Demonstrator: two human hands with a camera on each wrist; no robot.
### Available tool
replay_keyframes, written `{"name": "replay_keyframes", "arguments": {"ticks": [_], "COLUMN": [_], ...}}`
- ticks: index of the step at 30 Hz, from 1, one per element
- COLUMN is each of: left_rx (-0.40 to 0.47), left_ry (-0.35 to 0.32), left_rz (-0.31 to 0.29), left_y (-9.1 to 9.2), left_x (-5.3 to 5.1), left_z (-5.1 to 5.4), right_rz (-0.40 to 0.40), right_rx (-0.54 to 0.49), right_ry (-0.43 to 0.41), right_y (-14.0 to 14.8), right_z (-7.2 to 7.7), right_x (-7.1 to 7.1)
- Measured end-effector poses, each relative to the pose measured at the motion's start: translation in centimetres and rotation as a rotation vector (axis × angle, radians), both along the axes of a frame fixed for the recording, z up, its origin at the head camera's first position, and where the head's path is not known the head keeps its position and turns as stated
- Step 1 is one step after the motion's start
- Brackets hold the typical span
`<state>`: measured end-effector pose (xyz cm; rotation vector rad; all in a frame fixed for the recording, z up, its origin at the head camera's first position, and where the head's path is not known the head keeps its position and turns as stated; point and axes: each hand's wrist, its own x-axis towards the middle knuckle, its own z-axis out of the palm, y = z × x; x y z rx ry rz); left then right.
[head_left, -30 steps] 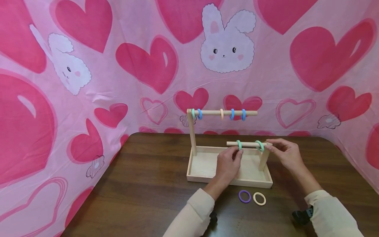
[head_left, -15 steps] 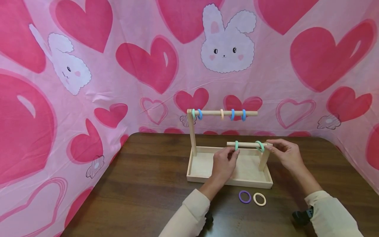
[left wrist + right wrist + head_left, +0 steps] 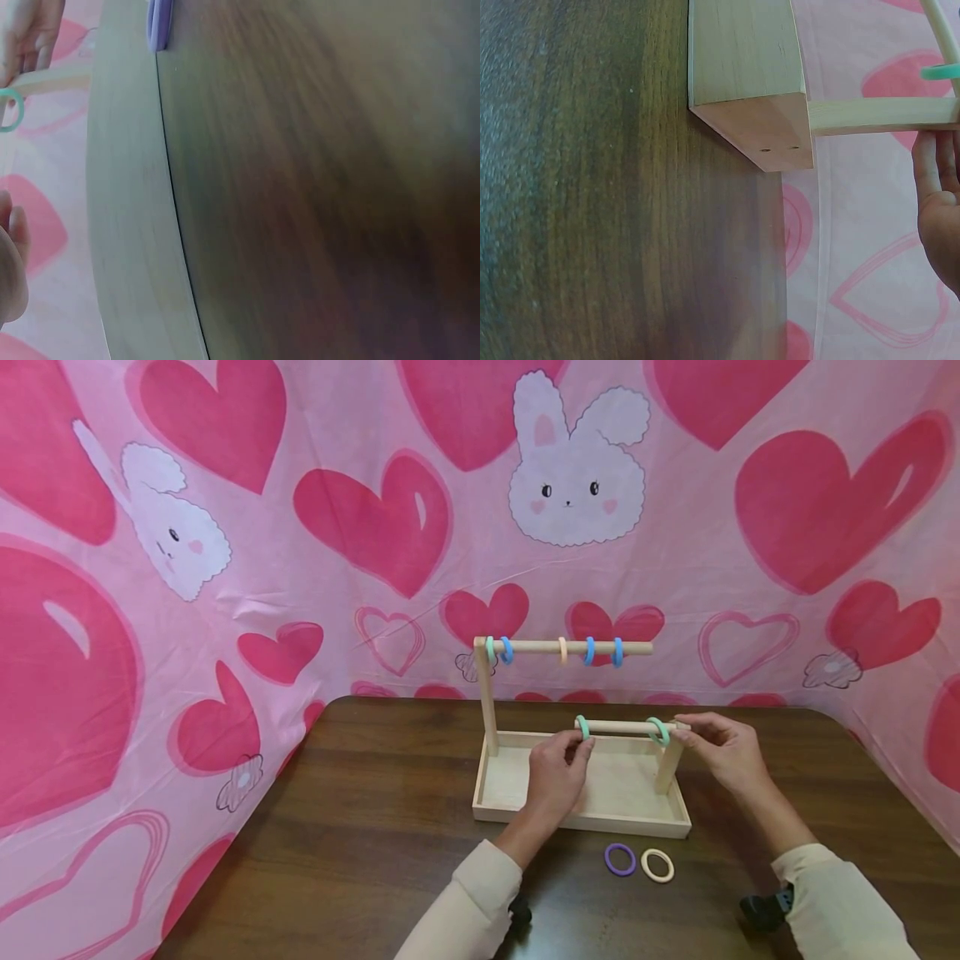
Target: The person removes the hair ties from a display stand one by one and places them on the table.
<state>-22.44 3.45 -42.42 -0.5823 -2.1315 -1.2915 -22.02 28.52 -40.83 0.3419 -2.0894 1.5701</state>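
Observation:
My left hand [image 3: 557,774] pinches a mint-green ring [image 3: 582,727] at the free left end of the lower wooden rod [image 3: 618,727]. A second green ring [image 3: 658,732] hangs on that rod near its post [image 3: 669,770]. My right hand [image 3: 726,750] grips the top of the post where the rod joins it. In the right wrist view, the fingers [image 3: 927,165] touch the post from below in the picture. The left wrist view catches only part of my left hand [image 3: 11,270] at its edge; its grip is out of that picture.
The wooden tray [image 3: 585,821] forms the stand's base on the dark table [image 3: 360,827]. On the upper rod [image 3: 534,646] hang several green, blue and peach rings. A purple ring [image 3: 620,874] and a cream ring [image 3: 657,881] lie before the tray. A pink patterned cloth hangs behind.
My left hand has slid the green ring leftward along the lower rod, from near its middle to the free end. My right hand has stayed at the post.

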Motion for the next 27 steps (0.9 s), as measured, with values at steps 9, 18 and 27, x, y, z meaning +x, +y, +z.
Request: {"name": "replay_keyframes", "arguments": {"ticks": [9, 18, 27], "left_rx": [0.048, 0.118, 0.171], "left_ry": [-0.016, -0.049, -0.125], "left_rz": [0.013, -0.016, -0.074], "left_y": [-1.0, -2.0, -2.8], "left_x": [0.2, -0.2, 0.1], "left_z": [0.1, -0.2, -0.1], "right_rz": [0.017, 0.045, 0.046], "right_rx": [-0.013, -0.045, -0.051], "right_ry": [0.006, 0.016, 0.027], "right_y": [0.0, 0.0, 0.0], "right_z": [0.0, -0.2, -0.2], "right_x": [0.1, 0.0, 0.0]}}
